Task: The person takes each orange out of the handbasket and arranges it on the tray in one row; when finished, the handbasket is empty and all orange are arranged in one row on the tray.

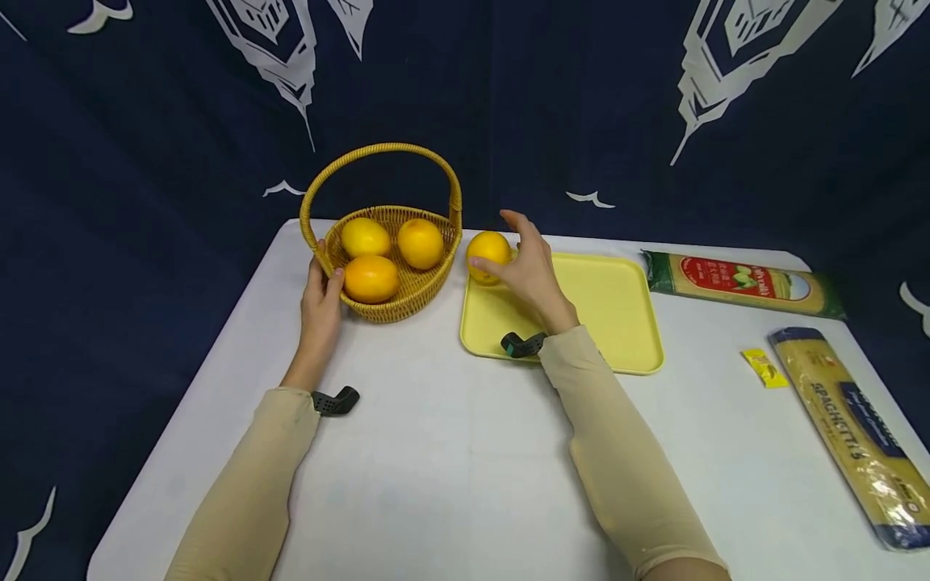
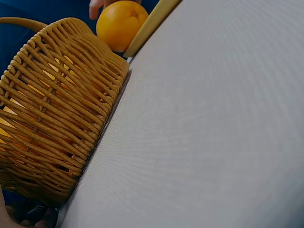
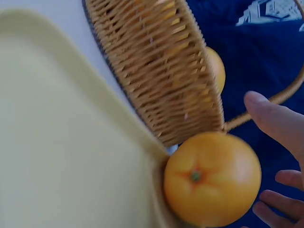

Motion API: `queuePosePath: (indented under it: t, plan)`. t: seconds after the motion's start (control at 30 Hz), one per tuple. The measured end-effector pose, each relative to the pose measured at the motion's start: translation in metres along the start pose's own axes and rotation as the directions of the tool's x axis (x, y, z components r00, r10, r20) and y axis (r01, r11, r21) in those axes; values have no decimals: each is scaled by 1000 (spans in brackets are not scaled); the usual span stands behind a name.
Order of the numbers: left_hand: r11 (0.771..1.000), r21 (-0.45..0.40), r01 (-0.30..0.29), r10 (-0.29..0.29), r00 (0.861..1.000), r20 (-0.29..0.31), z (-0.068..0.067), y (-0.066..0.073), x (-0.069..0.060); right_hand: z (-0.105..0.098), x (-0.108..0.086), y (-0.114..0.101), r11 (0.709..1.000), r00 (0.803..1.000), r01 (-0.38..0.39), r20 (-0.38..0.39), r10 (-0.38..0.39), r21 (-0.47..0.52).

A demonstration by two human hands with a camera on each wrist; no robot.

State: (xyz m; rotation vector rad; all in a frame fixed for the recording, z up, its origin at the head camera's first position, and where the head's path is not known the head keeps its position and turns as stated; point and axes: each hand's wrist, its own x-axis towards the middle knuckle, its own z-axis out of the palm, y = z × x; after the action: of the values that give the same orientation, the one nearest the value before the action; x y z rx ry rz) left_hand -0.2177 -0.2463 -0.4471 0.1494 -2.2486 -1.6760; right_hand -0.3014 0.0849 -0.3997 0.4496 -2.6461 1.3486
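Note:
A wicker basket [image 1: 407,309] with a tall arched handle stands at the back left of the table. Inside it lie a yellow, lemon-like fruit [image 1: 366,238], an orange [image 1: 420,244] and an oval orange-coloured fruit [image 1: 371,279]. My left hand [image 1: 320,311] grips the basket's left side, thumb at the rim; its other fingers are mostly hidden. Another orange [image 3: 211,179] sits at the back left corner of the yellow tray [image 1: 603,315]. Over that corner, my right hand [image 1: 530,270] has thumb and fingers spread around the orange, apart from it in the right wrist view.
To the tray's right lies a green-ended pasta packet [image 1: 741,282] with a red label. A spaghetti packet [image 1: 850,428] lies along the right edge, beside a small yellow sachet [image 1: 764,368]. A dark blue patterned curtain [image 1: 494,105] hangs behind the white table [image 1: 436,484].

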Motion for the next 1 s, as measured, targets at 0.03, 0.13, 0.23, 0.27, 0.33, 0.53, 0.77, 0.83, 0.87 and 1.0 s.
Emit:
queuePosePath:
  t: [0.03, 0.13, 0.23, 0.27, 0.33, 0.53, 0.77, 0.83, 0.87, 1.0]
  plan:
    - [1000, -3, 6, -6, 1000, 1, 0, 1, -1, -1, 0, -2, 1000, 1000, 15, -13, -15, 1]
    - [999, -20, 34, -34, 999, 11, 0, 11, -5, -2, -1, -11, 997, 996, 73, -54, -72, 13]
    - [998, -27, 48, -47, 999, 18, 0, 22, -9, -1, -2, -22, 992, 989, 121, -92, -117, 36]
    - [999, -21, 45, -44, 999, 19, 1, 21, -9, -1, -3, -26, 990, 986, 134, -102, -129, 44]
    - [1000, -9, 29, -29, 999, 18, 1, 16, -7, 2, -4, -33, 985, 982, 162, -109, -155, 60]
    - [1000, 11, -5, 5, 1000, 12, 1, 2, -1, 18, -5, -59, 965, 971, 238, 8, -240, 106]
    - [1000, 14, -3, 3, 1000, 17, 1, 2, 0, 44, 11, -79, 961, 955, 258, 179, -238, -99]
    - [1000, 24, -1, 1, 1000, 10, 0, 2, 0, 51, 15, -83, 956, 952, 255, 209, -222, -147]
    - [1000, 26, 1, -1, 1000, 6, 0, 2, -1, 54, 16, -84, 955, 952, 251, 218, -214, -158]
    - [1000, 27, 9, -9, 1000, 1, 0, 2, -2, 60, 21, -85, 967, 962, 201, 219, -164, -160]
